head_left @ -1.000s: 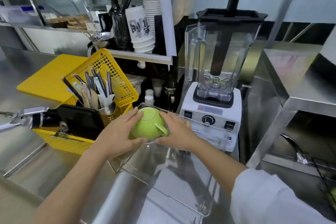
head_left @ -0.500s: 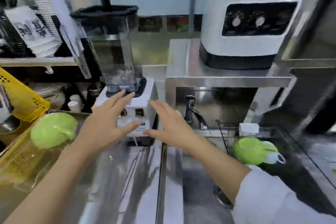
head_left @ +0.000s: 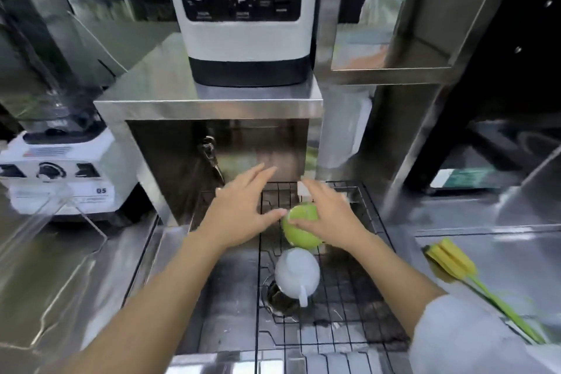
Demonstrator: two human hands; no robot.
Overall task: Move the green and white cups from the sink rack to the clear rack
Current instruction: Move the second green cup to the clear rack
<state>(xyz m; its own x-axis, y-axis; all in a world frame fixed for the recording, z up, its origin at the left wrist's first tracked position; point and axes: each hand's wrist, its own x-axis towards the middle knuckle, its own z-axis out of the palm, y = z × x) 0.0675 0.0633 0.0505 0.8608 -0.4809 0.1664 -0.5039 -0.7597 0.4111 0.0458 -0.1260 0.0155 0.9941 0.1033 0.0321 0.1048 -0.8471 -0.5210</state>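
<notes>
Green cup (head_left: 300, 229) sits inverted on the sink rack (head_left: 349, 307), directly under the right hand (head_left: 329, 218), whose grip is spread over it, not yet clamped. Left hand (head_left: 243, 211) is open just beside it. White cup (head_left: 297, 273) lies nearer the person.
</notes>
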